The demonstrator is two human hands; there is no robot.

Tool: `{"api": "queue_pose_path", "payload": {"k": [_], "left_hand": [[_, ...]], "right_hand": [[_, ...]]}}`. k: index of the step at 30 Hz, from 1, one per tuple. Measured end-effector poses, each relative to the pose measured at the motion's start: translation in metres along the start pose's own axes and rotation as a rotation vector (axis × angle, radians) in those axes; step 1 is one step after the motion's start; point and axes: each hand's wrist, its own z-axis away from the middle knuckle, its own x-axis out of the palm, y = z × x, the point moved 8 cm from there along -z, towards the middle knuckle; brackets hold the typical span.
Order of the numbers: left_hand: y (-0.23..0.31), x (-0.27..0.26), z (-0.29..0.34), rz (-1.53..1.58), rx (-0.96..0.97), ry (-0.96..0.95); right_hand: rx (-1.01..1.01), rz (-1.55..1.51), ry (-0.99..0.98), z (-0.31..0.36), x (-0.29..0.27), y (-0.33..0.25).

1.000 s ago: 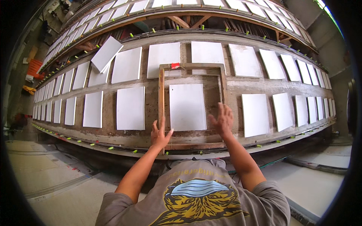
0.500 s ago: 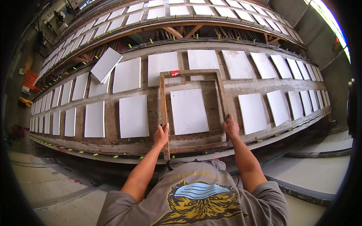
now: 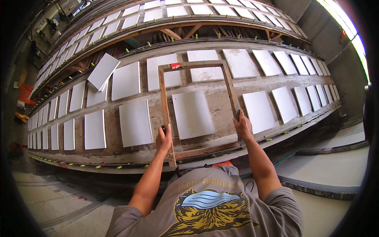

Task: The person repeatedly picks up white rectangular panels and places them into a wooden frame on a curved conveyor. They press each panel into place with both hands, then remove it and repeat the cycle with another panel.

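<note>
A rectangular wooden frame is held between my two hands above the table, with a thin string or wire across it and a red tag at its far left corner. My left hand is closed round the left bar near its close end. On the right bar, my right hand grips with the thumb along the wood. Through the frame's opening shows a white rectangular panel lying flat on the table. The far bar crosses over two panels of the back row.
The long table carries two rows of white panels. One panel lies askew on another at the back left. Small yellow-green pieces dot the table edges. Beyond stands another panel-covered table on wooden supports.
The wooden frame has shifted slightly away from me relative to the panel beneath, with both hands still gripping it. The whole view has turned a little, and the tables appear further left.
</note>
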Motion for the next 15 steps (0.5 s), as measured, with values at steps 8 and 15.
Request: {"api": "queue_pose_path", "payload": {"k": [8,15], "left_hand": [[0.049,0.043,0.005,0.067,0.125,0.029],[0.109,0.109,0.012,0.044,0.128,0.038]], "right_hand": [[0.036,0.039,0.026,-0.023,-0.062,0.027],[0.016,0.037,0.036,-0.057,-0.083,0.108]]}}
